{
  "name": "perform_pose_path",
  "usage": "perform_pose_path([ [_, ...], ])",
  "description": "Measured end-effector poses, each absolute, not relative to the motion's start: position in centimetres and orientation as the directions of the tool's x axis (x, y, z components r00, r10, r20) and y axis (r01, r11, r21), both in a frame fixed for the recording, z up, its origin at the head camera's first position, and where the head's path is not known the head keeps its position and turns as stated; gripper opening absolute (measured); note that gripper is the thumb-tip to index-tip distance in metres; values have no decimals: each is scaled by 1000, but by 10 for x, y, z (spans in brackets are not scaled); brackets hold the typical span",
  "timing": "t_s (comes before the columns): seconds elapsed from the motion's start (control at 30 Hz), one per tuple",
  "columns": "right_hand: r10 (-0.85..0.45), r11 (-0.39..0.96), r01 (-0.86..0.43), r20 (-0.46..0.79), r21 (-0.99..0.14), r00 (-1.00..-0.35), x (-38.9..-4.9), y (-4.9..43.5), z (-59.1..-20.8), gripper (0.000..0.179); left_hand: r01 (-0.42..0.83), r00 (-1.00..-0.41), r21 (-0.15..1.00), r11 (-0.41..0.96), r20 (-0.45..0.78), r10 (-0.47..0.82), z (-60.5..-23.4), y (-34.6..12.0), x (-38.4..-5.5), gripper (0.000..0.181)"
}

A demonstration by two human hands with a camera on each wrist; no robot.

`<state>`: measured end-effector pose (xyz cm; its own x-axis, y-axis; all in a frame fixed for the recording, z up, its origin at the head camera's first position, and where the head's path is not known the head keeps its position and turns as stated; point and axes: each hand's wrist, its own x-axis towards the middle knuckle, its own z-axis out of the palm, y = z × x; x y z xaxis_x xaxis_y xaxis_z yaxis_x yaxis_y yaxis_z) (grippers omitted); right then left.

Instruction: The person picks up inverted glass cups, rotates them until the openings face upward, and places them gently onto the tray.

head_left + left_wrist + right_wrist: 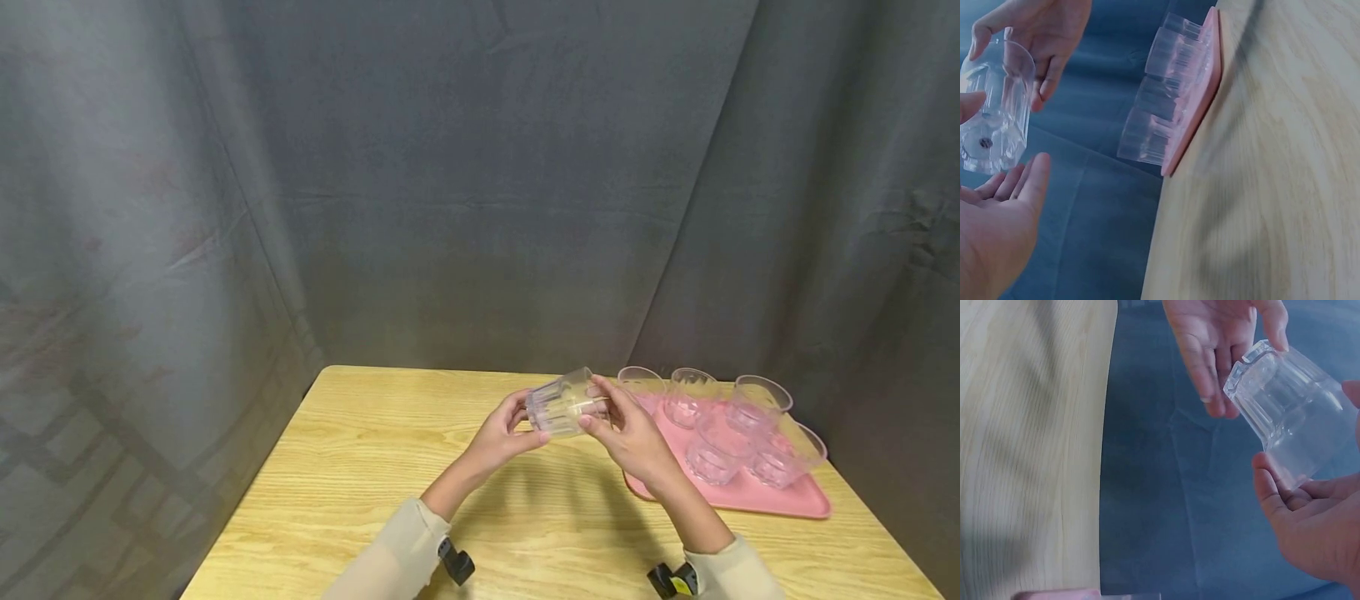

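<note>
A clear, fluted plastic tumbler (558, 407) is held tilted on its side above the table, its base toward the left and its mouth toward the right. My right hand (636, 442) grips it around the mouth end, thumb on the near side and fingers beyond. At the base end is my left hand (501, 435), its thumb at the base edge and its fingers around the far side. A small dark mark shows on the bottom of the tumbler (997, 125) in the left wrist view.
On the right of the wooden table (375, 467) lies a pink tray (780, 498) bearing several upright clear tumblers (761, 400). Grey curtains (480, 183) hang behind the table and along its sides. The tray is close to my right forearm.
</note>
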<state>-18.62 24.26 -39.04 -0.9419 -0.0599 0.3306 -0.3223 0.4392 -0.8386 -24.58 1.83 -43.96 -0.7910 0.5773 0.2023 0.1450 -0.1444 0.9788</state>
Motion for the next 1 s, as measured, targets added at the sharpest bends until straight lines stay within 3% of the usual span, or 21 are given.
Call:
perform_pose_path([
  [0.3, -29, 532, -258, 287, -807, -957, -187, 262, -388, 71, 194, -798, 975, -110, 222, 561, -453, 23, -251, 63],
  [0.5, -15, 544, -237, 273, -805, -962, -185, 276, -386, 71, 254, -835, 967, 19, 209, 508, -464, 37, -254, 51],
  [0.7, 21, 596, -190, 252, -780, -967, -184, 288, -384, 71, 240, -882, 963, 120, 165, 442, -467, 55, -253, 46],
  [1.0, 72, 684, -118, 227, -720, -971, -180, 305, -386, 73, 227, -905, 938, 262, 104, 412, -466, 88, -251, 41],
])
